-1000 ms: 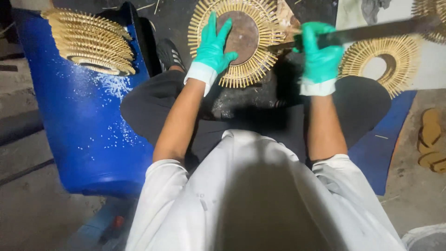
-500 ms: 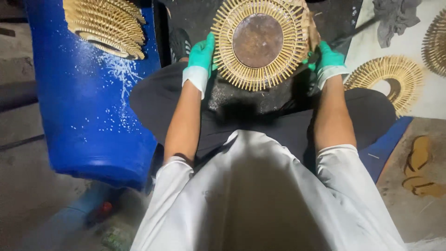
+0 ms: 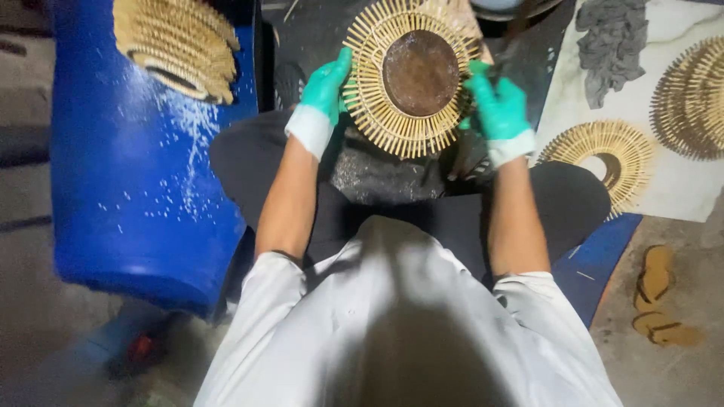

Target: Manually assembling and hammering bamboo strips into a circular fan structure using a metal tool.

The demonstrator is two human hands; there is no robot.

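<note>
A round sunburst ring of bamboo sticks (image 3: 381,124) with a dark brown disc (image 3: 420,72) at its centre rests above my lap. My left hand (image 3: 326,87), in a green glove, grips the ring's left edge. On the ring's right edge sits my right hand (image 3: 499,107), also gloved in green, with its fingers closed around a dark blade-like tool (image 3: 504,62) that points up and away. Most of the tool is hidden by the hand and the dark background.
A blue barrel (image 3: 143,196) lies at my left with a stack of bamboo rings (image 3: 177,45) on it. More rings (image 3: 603,154) (image 3: 694,98) and a grey cloth (image 3: 611,45) lie on a white sheet (image 3: 682,192) at right. Sandals (image 3: 656,294) rest on the floor beside a blue mat (image 3: 596,260).
The ring has come closer and turned flat toward me. My right hand lowered the long blade from across the ring to its right edge. My left hand shifted to the left rim.
</note>
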